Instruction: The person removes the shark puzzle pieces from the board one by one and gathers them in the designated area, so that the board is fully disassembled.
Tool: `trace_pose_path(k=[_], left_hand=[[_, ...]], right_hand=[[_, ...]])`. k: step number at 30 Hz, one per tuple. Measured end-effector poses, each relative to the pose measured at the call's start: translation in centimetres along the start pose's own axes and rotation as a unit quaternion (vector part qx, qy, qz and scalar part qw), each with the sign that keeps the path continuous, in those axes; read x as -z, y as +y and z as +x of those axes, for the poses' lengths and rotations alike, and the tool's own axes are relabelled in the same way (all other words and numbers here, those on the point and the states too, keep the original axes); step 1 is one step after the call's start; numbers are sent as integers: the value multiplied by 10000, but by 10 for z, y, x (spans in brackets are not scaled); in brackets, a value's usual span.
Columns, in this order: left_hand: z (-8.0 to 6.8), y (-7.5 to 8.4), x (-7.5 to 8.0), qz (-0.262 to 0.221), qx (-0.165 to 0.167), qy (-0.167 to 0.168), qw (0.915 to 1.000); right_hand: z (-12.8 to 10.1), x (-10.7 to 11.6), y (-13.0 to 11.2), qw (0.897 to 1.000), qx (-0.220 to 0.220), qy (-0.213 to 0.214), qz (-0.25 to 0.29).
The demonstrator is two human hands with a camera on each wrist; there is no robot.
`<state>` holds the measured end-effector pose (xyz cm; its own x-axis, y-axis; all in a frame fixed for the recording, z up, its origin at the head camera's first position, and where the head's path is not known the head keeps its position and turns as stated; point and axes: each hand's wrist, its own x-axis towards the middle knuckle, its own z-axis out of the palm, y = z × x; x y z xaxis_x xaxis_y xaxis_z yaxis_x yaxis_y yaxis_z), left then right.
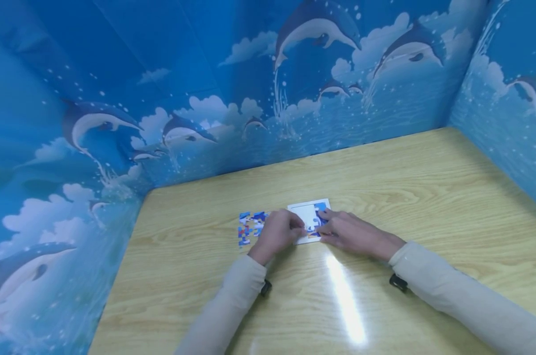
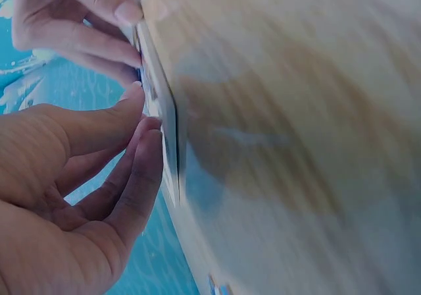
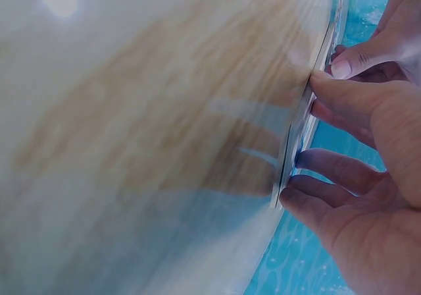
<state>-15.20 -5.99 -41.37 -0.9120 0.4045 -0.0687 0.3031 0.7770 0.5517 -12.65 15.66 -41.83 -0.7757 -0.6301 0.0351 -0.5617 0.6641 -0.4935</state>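
A shallow white puzzle tray (image 1: 297, 205) lies on the table, with blue printed pieces (image 1: 321, 207) fitted along its right side. My left hand (image 1: 277, 230) reaches over the tray's near left part. Its thumb and bent fingers come close together at the tray surface (image 2: 168, 120); whether a piece sits between them is hidden. Against the tray's right side rests my right hand (image 1: 349, 231), thumb at the near edge and the other fingers spread over the fitted pieces and right edge. In the right wrist view, these fingertips (image 3: 304, 158) touch the tray.
Loose jigsaw pieces (image 1: 244, 229), blue with some red, lie left of the tray, partly behind my left hand. The wood-grain table (image 1: 196, 281) meets dolphin-printed walls (image 1: 232, 133) at the back and sides. Light glares on the table (image 1: 345, 301) in front of the tray.
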Motion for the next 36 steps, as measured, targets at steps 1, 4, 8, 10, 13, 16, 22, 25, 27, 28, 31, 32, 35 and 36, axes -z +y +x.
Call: trace_pose_path(k=[1,4,8,10,13,16,22,25,27,28,31,32,35,36], left_hand=[[1,2,-2,-18,20,-36,10000],[2,6,-6,-24,65,-92,9999],[3,9,-9,10,163,-97,9998],[3,10,-10,21,197,-79,9998],[3,10,-10,28,225,-66,9997],[3,12,-10,33,246,-65,9997],[4,12,-9,97,244,-67,9996],[4,12,-9,83,243,-79,9996],[4,13,-9,52,248,-78,9996],[4,13,-9,36,252,-77,9996],[4,13,-8,-21,261,-57,9996],[4,13,-8,-33,265,-42,9996],[3,13,-7,-82,266,9,9996],[3,13,-7,-103,260,24,9996]], right_hand=[[0,0,0,10000,6,-6,-4],[0,0,1,10000,37,-13,-15],[-1,1,1,10000,90,18,-24],[-2,1,3,9998,157,93,-36],[-5,1,5,9997,168,179,-64],[-7,1,7,9996,156,224,-98],[-10,2,8,9999,46,150,-68],[-10,2,8,9998,42,149,-82],[-10,2,8,9999,32,146,-86],[-11,2,8,9998,35,152,-88],[-11,2,8,9998,56,168,-78],[-11,2,8,9998,63,169,-73],[-11,3,8,9998,87,178,-64],[-11,3,7,9998,85,178,-61]])
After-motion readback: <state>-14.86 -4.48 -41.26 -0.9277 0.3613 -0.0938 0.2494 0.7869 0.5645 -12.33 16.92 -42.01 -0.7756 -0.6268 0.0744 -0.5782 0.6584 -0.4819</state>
